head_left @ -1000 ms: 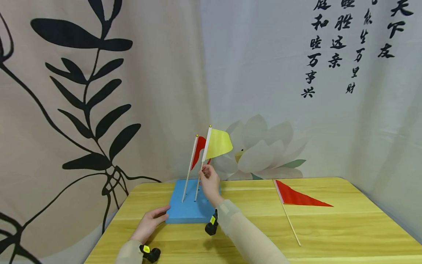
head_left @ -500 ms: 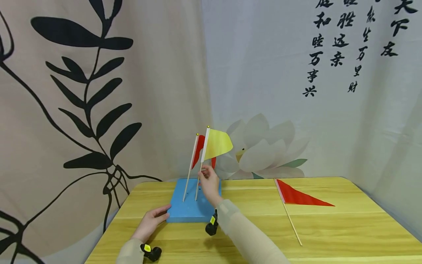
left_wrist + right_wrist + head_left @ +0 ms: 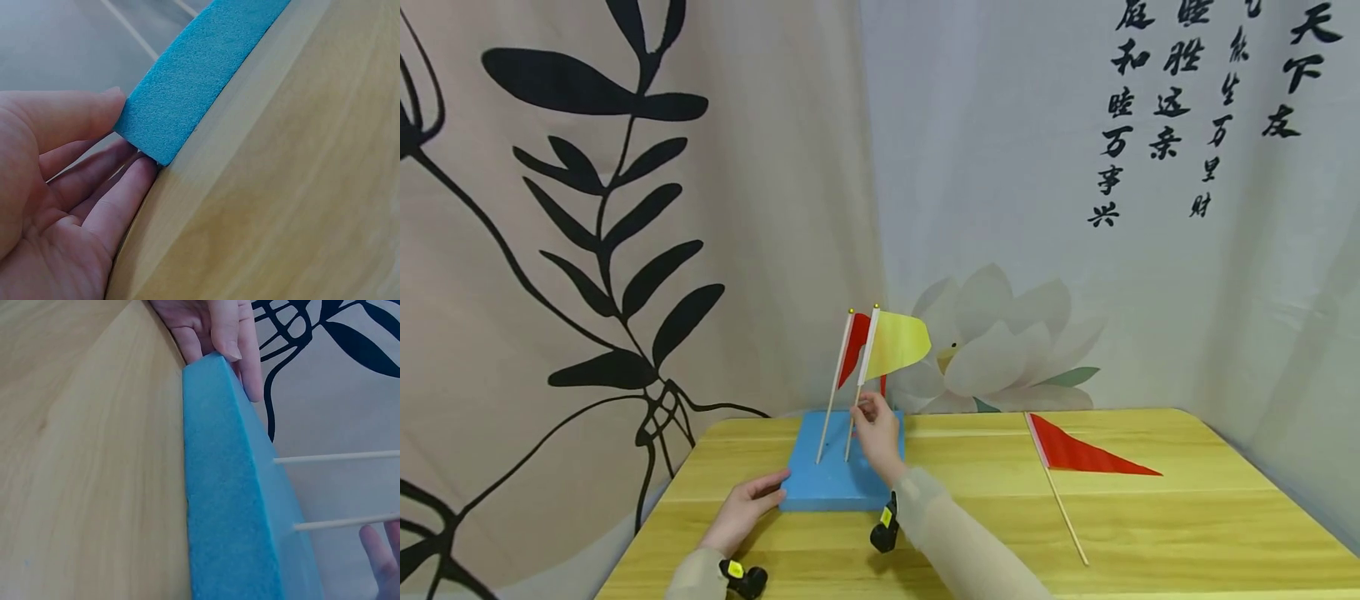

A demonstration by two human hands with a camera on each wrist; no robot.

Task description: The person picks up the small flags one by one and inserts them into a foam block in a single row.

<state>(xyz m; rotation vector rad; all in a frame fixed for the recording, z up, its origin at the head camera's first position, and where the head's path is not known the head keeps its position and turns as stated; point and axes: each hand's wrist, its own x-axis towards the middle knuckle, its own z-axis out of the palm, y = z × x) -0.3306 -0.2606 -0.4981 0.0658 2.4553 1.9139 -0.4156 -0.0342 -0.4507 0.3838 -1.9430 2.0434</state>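
A blue foam board lies on the table. My left hand touches its near left corner; in the left wrist view the thumb lies along one edge and the fingertips meet the side. With thumb and fingers, my right hand pinches the thin wooden stick of a yellow flag, whose lower end meets the board's top. Just left of it a red flag stands in the board, leaning slightly right. Behind the right hand shows a narrow red strip, mostly hidden.
A red triangular flag on a stick lies flat on the wooden table, right of the board. A patterned curtain hangs behind the table. Black wrist cameras sit on both wrists.
The yellow flag has gone lower, its tip now nearly level with the red flag's tip beside it. My right hand moved down with it. The left hand stays at the corner.
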